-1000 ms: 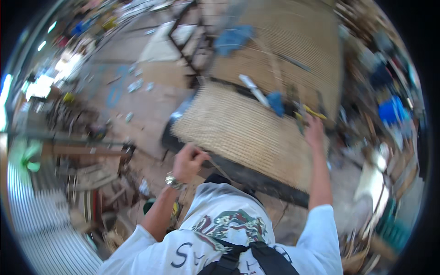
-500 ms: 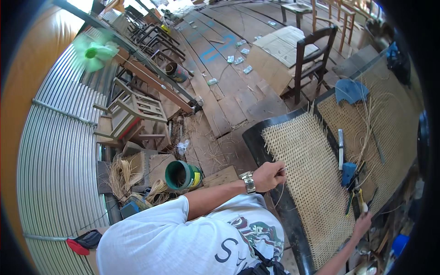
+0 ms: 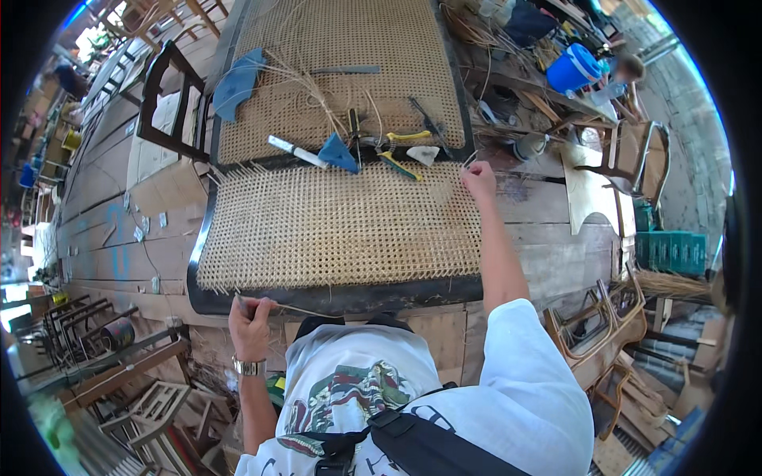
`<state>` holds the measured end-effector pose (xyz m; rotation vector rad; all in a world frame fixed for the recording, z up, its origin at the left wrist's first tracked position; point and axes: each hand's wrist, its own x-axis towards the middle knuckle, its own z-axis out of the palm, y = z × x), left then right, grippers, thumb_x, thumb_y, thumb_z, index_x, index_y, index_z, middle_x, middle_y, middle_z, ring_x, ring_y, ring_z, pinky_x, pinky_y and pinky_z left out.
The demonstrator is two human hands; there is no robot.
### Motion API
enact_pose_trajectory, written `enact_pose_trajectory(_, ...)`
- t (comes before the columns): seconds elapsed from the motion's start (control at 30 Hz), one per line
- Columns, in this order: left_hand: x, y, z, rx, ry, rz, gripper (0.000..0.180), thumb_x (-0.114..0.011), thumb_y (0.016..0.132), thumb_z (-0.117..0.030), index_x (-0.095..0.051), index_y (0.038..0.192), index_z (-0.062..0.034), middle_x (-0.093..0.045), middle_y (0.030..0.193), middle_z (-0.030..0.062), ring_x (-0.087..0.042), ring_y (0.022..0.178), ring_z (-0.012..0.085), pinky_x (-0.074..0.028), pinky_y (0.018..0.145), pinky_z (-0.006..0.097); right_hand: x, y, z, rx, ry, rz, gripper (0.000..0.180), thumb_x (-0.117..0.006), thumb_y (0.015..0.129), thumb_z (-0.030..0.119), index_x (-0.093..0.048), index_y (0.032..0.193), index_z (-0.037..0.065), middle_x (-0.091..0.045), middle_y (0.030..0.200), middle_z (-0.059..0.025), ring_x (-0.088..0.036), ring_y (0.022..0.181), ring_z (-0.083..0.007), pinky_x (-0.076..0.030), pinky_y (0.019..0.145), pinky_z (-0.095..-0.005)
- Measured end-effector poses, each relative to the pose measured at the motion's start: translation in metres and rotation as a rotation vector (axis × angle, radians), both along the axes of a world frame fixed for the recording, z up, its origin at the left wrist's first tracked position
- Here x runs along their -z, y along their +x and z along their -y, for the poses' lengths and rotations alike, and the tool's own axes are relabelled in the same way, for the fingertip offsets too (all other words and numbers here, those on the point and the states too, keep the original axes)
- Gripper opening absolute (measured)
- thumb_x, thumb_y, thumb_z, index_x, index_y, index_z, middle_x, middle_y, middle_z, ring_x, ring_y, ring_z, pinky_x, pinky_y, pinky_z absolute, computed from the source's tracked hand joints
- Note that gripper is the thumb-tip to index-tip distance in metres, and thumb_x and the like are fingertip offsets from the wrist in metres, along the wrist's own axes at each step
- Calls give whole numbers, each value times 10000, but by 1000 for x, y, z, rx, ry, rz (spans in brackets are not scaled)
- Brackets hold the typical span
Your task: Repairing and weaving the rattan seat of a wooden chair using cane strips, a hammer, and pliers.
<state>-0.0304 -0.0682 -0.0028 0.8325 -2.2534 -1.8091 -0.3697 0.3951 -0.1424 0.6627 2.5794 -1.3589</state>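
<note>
Centrally, a woven cane sheet (image 3: 341,226) lies on a dark board (image 3: 373,298), between two hands set well apart. It is probably light and springy, with brittle frayed ends, and best held by its woven margin. Just off its near edge, toward the left, the left hand (image 3: 251,319) pinches a thin cane strand (image 3: 298,309); beside its far right corner, the right hand's (image 3: 479,182) grip cannot be told.

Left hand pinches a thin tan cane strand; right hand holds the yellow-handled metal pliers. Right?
Not the pliers: the head view shows the right hand apart from them, at the pale tan woven-cane panel's right edge. The left hand does pinch the strand.
</note>
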Motion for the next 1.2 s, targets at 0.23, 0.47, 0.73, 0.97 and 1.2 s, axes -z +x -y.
enact_pose_trajectory(0.23, -37, -26, -1, 52, -282, 131, 82, -675, 901, -89, -634, 855, -35, -715, 776, 71, -624, 660, 119, -490, 606, 268, -32, -11, 90, -432, 754, -734, 495, -725, 819, 345, -620, 1239, 104, -601, 1231, -158, -593, 1090, -337, -446, 950, -469)
enact_pose_trajectory(0.47, -25, -46, -9, 108, -204, -7, 151, -708, 877, -134, -600, 871, -28, -695, 776, 90, -644, 692, 151, -504, 621, 319, -13, -24, 84, -916, 644, -486, 428, -592, 937, 181, -526, 1327, 17, -584, 1239, -221, -517, 1200, -391, -402, 1020, -471)
enact_pose_trajectory(0.73, -11, -28, 30, -285, -273, -4, 151, -690, 877, -129, -576, 868, -30, -699, 759, 101, -648, 657, 143, -507, 591, 312, -115, 92, 102, -278, -1062, 14, 408, -529, 1032, 335, -504, 1323, 49, -667, 1080, -103, -622, 762, -149, -452, 536, -235)
enact_pose_trajectory(0.97, -104, -73, -72, 263, -89, -387, 138, -709, 857, -90, -583, 847, -35, -709, 823, 70, -677, 728, 159, -515, 642, 323, -118, 238, 221, -805, -930, 149, 535, -643, 975, 259, -437, 1405, 17, -560, 1309, -129, -620, 1079, -219, -532, 897, -316)
enact_pose_trajectory(1.2, -121, -47, -95, 58, -56, -507, 142, -709, 893, -99, -579, 921, -50, -624, 805, 30, -601, 728, 82, -480, 602, 279, -200, 243, 240, -558, -1143, -262, 479, -562, 1025, 226, -433, 1405, -36, -582, 1281, -138, -598, 1141, -188, -473, 994, -269)
